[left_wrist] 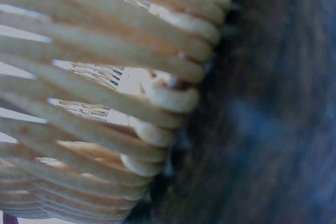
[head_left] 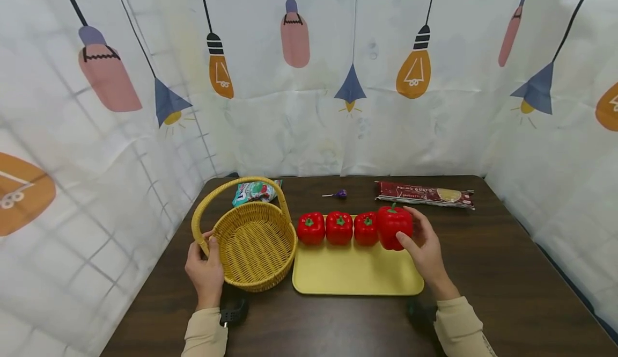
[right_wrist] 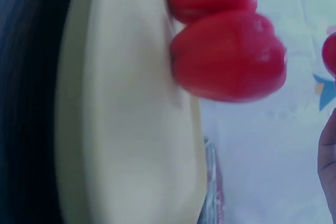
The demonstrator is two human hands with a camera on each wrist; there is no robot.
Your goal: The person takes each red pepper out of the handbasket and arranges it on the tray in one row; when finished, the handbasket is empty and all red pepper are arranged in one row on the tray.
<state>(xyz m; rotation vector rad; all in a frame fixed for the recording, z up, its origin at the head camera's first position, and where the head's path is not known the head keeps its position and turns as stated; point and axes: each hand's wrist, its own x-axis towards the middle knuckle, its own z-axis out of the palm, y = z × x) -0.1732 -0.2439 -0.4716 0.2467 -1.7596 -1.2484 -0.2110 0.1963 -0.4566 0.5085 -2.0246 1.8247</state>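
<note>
A yellow woven basket [head_left: 256,244] with a tall handle stands at the left; its weave [left_wrist: 105,93] fills much of the left wrist view. My left hand [head_left: 206,271] grips the basket's left side near the foot of the handle. Between thumb and fingers, my right hand [head_left: 427,247] holds a red bell pepper [head_left: 393,227] above the right part of a yellow tray [head_left: 357,276]. Three more red bell peppers [head_left: 339,228] sit in a row along the tray's back edge. At the right wrist view's edge, only part of the hand and the held pepper shows.
Behind the basket lies a teal packet [head_left: 253,192]. A small purple-headed lollipop [head_left: 340,194] rests behind the peppers. Farther right, a dark red spaghetti packet [head_left: 425,194] lies near the back edge of the dark wooden table [head_left: 512,282]. A patterned curtain hangs around the table.
</note>
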